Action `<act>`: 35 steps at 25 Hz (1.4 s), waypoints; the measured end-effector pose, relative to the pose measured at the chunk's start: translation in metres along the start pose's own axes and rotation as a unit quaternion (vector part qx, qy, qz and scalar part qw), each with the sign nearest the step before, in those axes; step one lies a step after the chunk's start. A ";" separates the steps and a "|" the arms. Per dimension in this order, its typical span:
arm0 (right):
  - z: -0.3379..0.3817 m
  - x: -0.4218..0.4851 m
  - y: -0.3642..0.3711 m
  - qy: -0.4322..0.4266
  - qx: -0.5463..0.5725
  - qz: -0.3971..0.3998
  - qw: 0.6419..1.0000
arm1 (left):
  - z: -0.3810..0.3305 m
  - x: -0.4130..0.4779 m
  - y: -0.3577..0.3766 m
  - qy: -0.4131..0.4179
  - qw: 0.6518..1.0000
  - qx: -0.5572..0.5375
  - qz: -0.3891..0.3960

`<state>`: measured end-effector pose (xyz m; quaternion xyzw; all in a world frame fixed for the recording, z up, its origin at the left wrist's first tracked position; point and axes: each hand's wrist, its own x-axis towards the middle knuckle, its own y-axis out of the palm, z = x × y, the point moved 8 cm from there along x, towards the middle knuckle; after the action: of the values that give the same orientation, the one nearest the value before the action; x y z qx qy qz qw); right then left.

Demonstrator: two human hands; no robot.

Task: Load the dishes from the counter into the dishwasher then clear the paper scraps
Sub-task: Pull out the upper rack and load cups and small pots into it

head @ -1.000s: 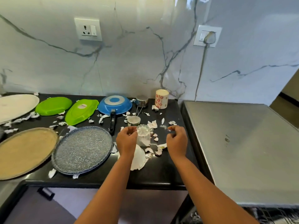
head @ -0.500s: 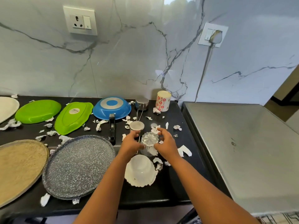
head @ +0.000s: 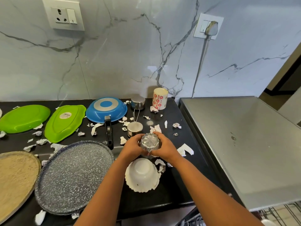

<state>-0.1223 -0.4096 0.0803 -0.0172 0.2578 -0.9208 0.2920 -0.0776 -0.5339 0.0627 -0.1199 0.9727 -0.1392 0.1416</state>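
Note:
An upside-down clear glass (head: 149, 142) stands on the black counter (head: 175, 190). My left hand (head: 133, 148) and my right hand (head: 164, 149) grip it from either side. Just in front lies an inverted white scalloped bowl (head: 143, 176). Behind the glass are two small steel cups (head: 134, 128) (head: 138, 103) and a flowered mug (head: 160, 98). Left of them lie a blue pan (head: 106, 109), two green plates (head: 65, 123) (head: 23, 118), a speckled grey plate (head: 74, 176) and a tan plate (head: 14, 180). Paper scraps (head: 184, 150) are scattered over the counter.
The steel dishwasher top (head: 244, 144) fills the right side, with part of a wire rack (head: 280, 212) showing below its front edge. A marble wall with two sockets (head: 63, 14) (head: 208, 26) rises behind the counter. A cord (head: 201, 62) hangs from the right socket.
Both hands have closed in on the clear glass, the right one coming over from the right side. The view has moved closer and tipped down toward the counter.

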 end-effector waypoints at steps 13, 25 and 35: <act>0.004 -0.028 -0.047 -0.042 0.049 -0.095 0.993 | -0.045 -0.015 0.025 0.045 0.998 -0.031 -0.006; -0.059 -0.161 -0.179 -0.026 0.097 -0.224 0.969 | -0.115 -0.067 0.185 0.149 0.986 0.003 0.077; -0.183 -0.294 -0.263 0.064 0.167 -0.278 0.944 | -0.124 -0.129 0.359 0.170 0.964 0.091 0.184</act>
<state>-0.0511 0.0194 0.0840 0.0200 0.1036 -0.9944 0.0060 -0.0654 -0.1345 0.0986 0.1002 0.9710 -0.2170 0.0073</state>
